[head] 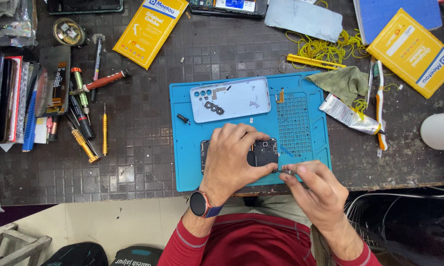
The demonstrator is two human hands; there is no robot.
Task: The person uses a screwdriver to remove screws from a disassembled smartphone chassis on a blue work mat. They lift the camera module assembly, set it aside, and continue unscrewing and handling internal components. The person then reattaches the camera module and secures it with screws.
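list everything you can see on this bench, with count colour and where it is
opened phone: 1, black, on the mat's near edge, under the left hand
back cover: 1, pale blue-white, mat's far left
work mat: 1, blue, bench centre
tweezers: 1, metal, in the right hand
screwdrivers: several, yellow, green, red, left of mat
yellow boxes: 2, far left-centre and far right
cloth: 1, green, mat's far right corner
tube: 1, silver, right of mat
toothbrush: 1, white and orange, beside tube
left hand: 1, on the phone, watch on wrist
right hand: 1, at the phone's right edge
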